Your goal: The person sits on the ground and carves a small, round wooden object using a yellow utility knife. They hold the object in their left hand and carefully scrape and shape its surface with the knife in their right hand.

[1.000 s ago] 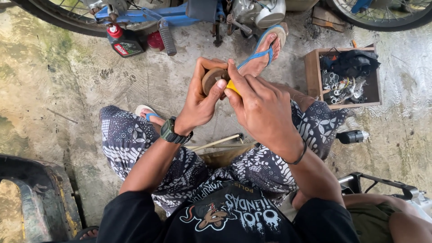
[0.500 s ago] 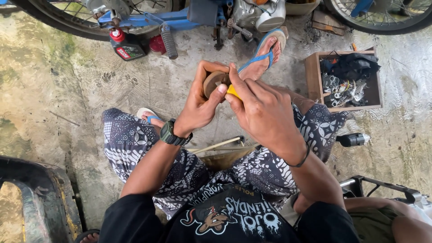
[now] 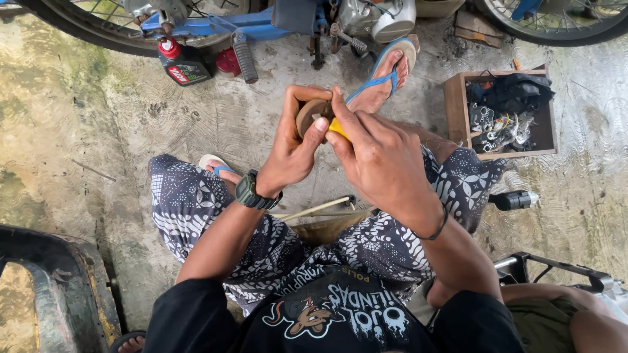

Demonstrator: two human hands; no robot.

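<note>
— Any packages or labels?
— One: a dark oil bottle (image 3: 183,64) with a red cap, far left on the floor beneath the bike.
— Its label?
— Red with white, on the bottle's front.
— Screens, signs?
— None.

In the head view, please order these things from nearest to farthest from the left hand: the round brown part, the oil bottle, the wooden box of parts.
1. Round brown part: held in the left hand itself.
2. Oil bottle: on the floor, up and to the left, by the motorbike.
3. Wooden box of parts: far right, beyond the right hand.
</note>
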